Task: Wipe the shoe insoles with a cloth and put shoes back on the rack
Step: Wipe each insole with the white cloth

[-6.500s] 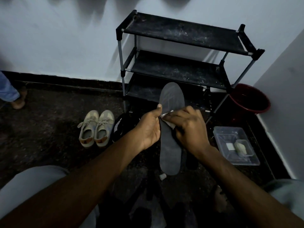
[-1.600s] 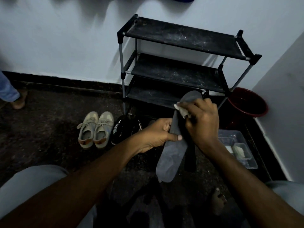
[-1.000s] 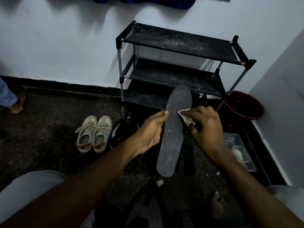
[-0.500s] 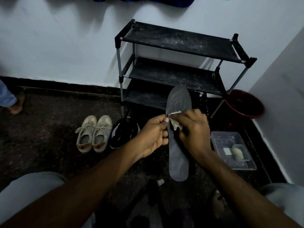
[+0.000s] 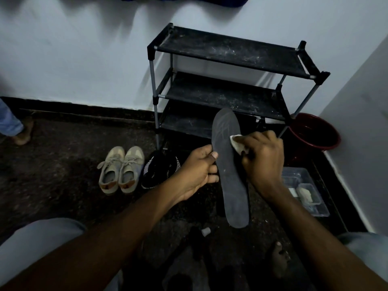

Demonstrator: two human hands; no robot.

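My left hand [image 5: 198, 164] pinches the insole [image 5: 230, 164] upright before the rack [image 5: 228, 93], my right hand [image 5: 262, 160] clutching the cloth [image 5: 236, 141]; one hard wipe could twist it loose

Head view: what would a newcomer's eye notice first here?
The dark insole at the centre: the left hand holds it while the right hand presses a pale cloth to it. Behind stands a dusty black rack; beige shoes sit on the floor to its left.
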